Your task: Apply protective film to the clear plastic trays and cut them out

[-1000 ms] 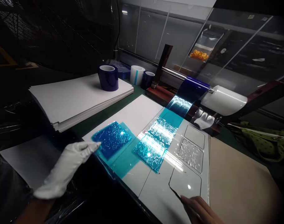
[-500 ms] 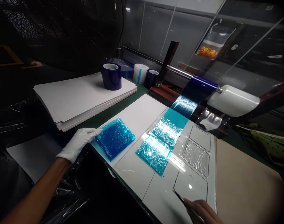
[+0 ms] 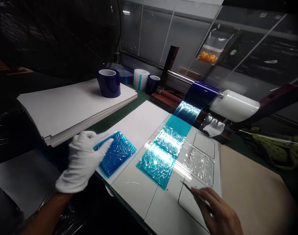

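My left hand (image 3: 84,158), in a white glove, is over the left edge of a wrinkled blue film piece (image 3: 118,153) on white paper. Its thumb and forefinger are apart; the forefinger is smeared by motion. My right hand (image 3: 219,209), bare, grips dark pointed tweezers (image 3: 187,186) above a panel with outlined rounded rectangles (image 3: 134,192). Between the hands, a strip of teal film (image 3: 161,156) with bright glare lies on that panel. It runs back to a dark blue film roll (image 3: 206,88). One outlined rectangle (image 3: 201,166) has a crinkled clear surface.
A stack of white sheets (image 3: 65,107) at the left carries a dark blue tape roll (image 3: 109,85). Behind stand a white roll (image 3: 140,80) and a smaller blue roll (image 3: 152,84). A white cylinder (image 3: 234,106) sits on the bar; brown board (image 3: 252,189) lies at right.
My left hand has gone from pinching the film's left corner to fingers apart over it. My right hand with the tweezers has come further into view. The camera has shifted slightly.
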Motion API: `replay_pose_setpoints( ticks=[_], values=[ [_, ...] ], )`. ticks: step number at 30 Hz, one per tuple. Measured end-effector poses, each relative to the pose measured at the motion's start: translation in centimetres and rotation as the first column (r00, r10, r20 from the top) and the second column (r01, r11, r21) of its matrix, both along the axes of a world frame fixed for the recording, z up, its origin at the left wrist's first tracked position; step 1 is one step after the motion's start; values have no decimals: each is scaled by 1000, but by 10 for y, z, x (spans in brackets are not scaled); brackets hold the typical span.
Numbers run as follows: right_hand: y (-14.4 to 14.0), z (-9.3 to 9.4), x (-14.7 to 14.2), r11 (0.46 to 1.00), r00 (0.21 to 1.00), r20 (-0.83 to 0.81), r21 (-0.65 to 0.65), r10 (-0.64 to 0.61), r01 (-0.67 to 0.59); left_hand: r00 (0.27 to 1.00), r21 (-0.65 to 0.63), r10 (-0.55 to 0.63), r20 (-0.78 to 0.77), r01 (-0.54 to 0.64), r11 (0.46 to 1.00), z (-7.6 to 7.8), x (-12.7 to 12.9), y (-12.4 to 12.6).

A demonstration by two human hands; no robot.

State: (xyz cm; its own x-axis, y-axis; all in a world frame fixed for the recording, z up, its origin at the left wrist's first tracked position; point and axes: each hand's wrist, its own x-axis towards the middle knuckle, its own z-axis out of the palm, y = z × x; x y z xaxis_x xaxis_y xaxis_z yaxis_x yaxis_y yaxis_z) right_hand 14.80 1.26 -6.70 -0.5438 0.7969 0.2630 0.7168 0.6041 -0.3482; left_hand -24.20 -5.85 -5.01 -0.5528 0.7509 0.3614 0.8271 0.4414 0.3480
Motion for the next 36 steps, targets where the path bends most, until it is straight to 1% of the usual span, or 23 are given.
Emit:
replay_pose_setpoints(
  ticks=[1, 3, 5, 6, 7, 9, 12, 15, 18, 21, 24, 30, 36],
  values=[
    [10, 1, -9, 1000, 1000, 10, -3, 0, 0, 993, -43, -100, -59, 98, 994, -1, 15, 9],
    [32, 4, -33, 1000, 999, 34, -17, -24, 24, 950, -125, -303, -81, 291, 948, -6, 46, 30],
    [54, 5, -59, 999, 997, 82, -33, -14, 17, 907, -181, -414, -81, 395, 901, -15, 73, 52],
    [63, 4, -71, 999, 994, 112, -38, -2, 6, 893, -200, -443, -81, 421, 885, -19, 83, 62],
    [72, 4, -83, 999, 991, 136, -41, 11, -5, 884, -215, -460, -83, 435, 874, -24, 90, 70],
    [85, 2, -103, 999, 985, 172, -41, 28, -22, 876, -241, -475, -88, 444, 863, -33, 96, 81],
    [99, -3, -125, 998, 976, 210, -39, 53, -46, 877, -272, -469, -106, 428, 862, -41, 94, 87],
    [107, -7, -141, 997, 963, 256, -40, 80, -73, 881, -294, -454, -132, 402, 867, -43, 91, 87],
    [112, -8, -150, 995, 948, 301, -45, 103, -94, 878, -318, -452, -154, 389, 864, -39, 92, 87],
    [113, -5, -148, 994, 934, 339, -50, 108, -97, 872, -341, -460, -170, 386, 857, -36, 94, 87],
    [110, 1, -133, 995, 923, 371, -53, 101, -88, 866, -358, -466, -182, 383, 852, -37, 93, 88],
    [98, 10, -81, 998, 900, 434, -57, 41, -18, 859, -377, -471, -200, 376, 847, -45, 91, 90],
    [77, 17, -31, 990, 882, 463, -60, -84, 125, 854, -368, -479, -201, 387, 845, -41, 89, 92]
  ],
)
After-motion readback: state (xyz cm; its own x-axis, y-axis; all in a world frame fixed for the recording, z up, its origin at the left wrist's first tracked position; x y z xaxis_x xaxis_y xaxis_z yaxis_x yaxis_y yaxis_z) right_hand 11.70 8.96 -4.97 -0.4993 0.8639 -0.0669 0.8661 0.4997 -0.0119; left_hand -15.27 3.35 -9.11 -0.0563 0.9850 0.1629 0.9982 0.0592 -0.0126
